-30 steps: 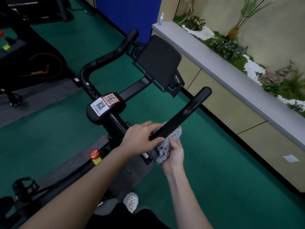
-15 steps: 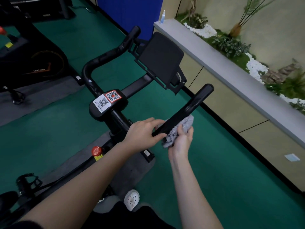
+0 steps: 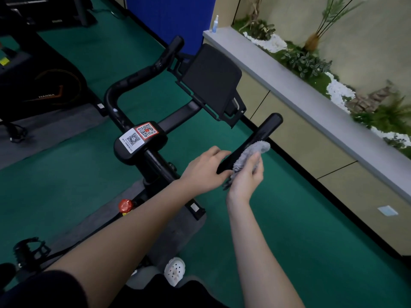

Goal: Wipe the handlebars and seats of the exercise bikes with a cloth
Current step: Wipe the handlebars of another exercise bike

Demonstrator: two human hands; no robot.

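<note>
Sliding up the right handlebar (image 3: 255, 142), the grey cloth (image 3: 250, 154) pinched in the right hand (image 3: 245, 176) has moved from the base toward the tip; left hand (image 3: 205, 168) steadies the bar w/ a loose grip. Tip & seat prob. still unwiped.

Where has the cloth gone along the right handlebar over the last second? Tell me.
Yes: the cloth, in the right hand, slid up the right handlebar toward its tip.
</note>
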